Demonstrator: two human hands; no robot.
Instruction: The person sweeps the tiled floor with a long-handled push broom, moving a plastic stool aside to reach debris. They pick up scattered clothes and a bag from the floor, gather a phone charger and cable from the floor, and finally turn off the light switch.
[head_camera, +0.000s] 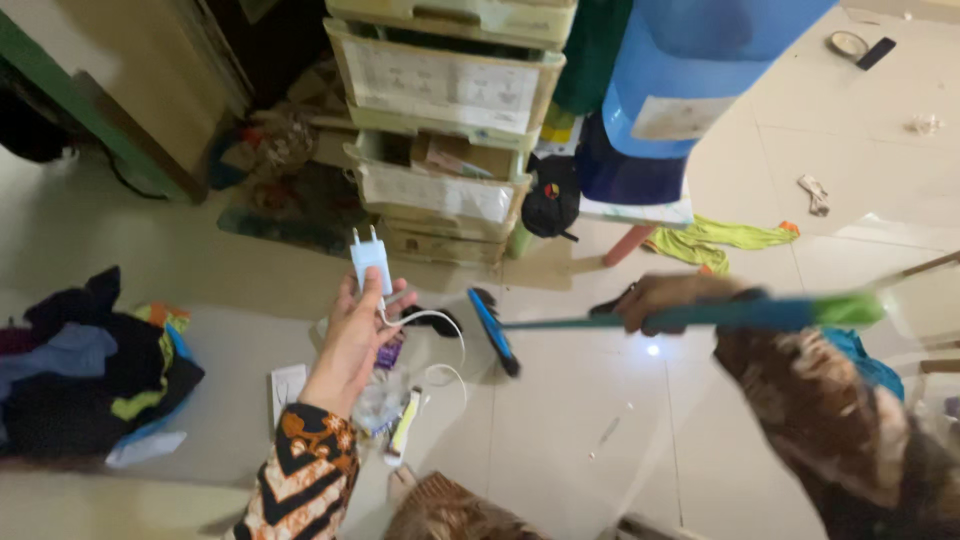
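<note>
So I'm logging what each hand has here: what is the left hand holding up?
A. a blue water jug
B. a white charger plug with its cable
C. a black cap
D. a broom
B: the left hand grips a white charger, prongs up, cable trailing down; the right hand holds the broom.

White charger plug (370, 262) w/ white cable (432, 322); blue-headed broom (492, 330), teal-and-green handle; orange-black zigzag sleeve (300, 480); brown mottled sleeve (820, 410); cream floor tiles (560, 440); blue water jug (700, 60).
</note>
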